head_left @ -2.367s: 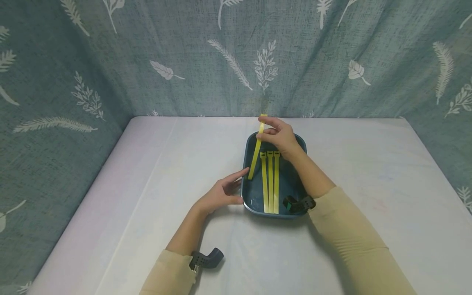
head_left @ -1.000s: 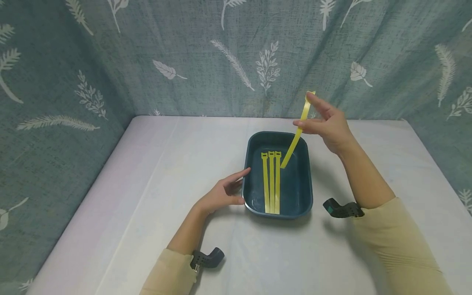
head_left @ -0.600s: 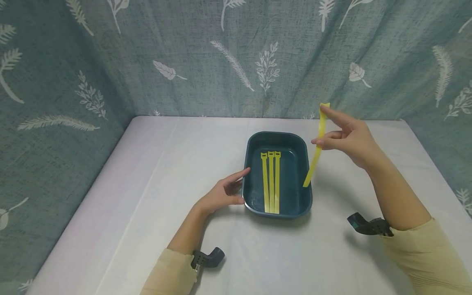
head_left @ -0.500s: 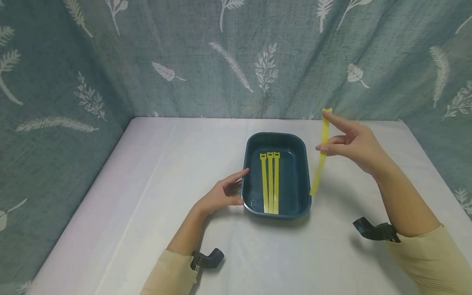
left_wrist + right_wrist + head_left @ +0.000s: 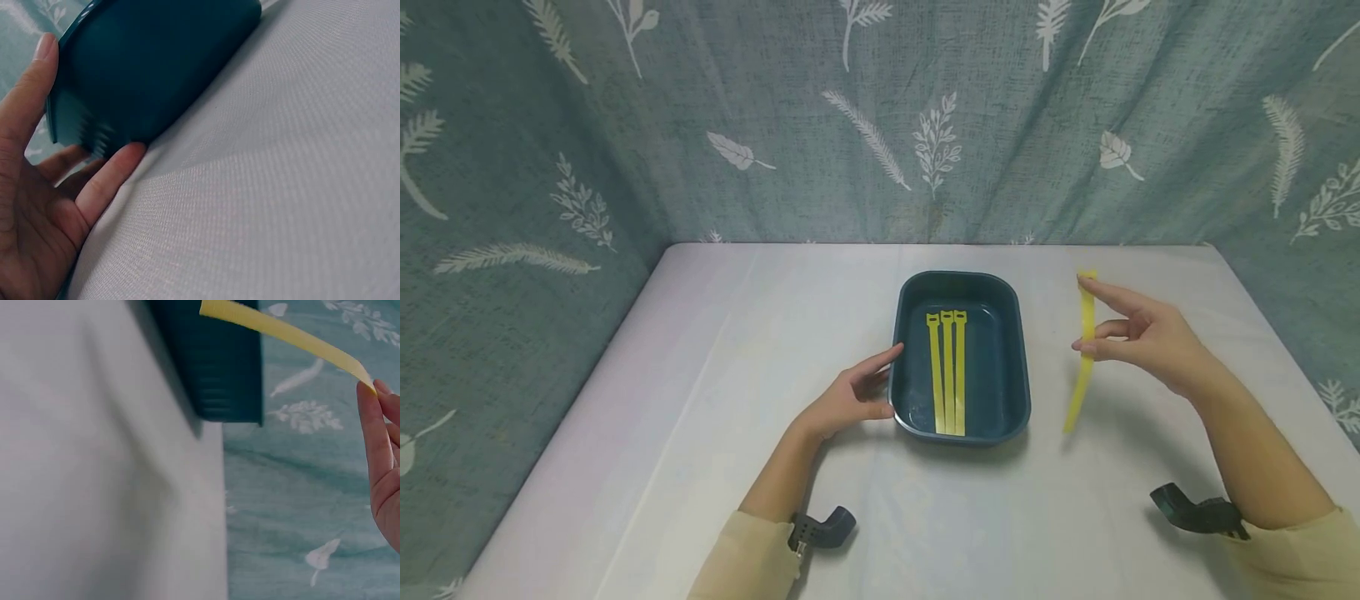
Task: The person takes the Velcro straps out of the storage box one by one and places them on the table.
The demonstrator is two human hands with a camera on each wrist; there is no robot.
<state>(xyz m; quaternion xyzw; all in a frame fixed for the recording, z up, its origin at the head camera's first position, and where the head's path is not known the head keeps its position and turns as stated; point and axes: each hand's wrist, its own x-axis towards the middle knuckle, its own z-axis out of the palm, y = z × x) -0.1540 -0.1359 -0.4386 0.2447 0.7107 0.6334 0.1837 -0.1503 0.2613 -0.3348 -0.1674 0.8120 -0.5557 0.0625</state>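
My right hand [image 5: 1157, 337] pinches a yellow hook-and-loop cable tie [image 5: 1088, 312] between fingers and thumb, to the right of a dark teal tray [image 5: 997, 375]. The tie hangs with its slotted head up and its tail down, above the white table. In the right wrist view, the tie [image 5: 300, 340] stretches across in front of the tray's side. Three more yellow cable ties [image 5: 949, 375] lie side by side in the tray, heads toward the back. My left hand [image 5: 846, 400] rests against the tray's left side; in the left wrist view its fingers [image 5: 115, 175] touch the outer wall.
The tray stands on a white-covered table [image 5: 760, 333]. A teal curtain [image 5: 775, 192] with white leaf prints hangs behind the table and along both sides. Black wrist cameras [image 5: 1197, 510] sit on both forearms.
My right hand has carried the cable tie from over the tray's left side, up and across to the right, then lower beyond the tray's right rim. The left hand has stayed at the tray.
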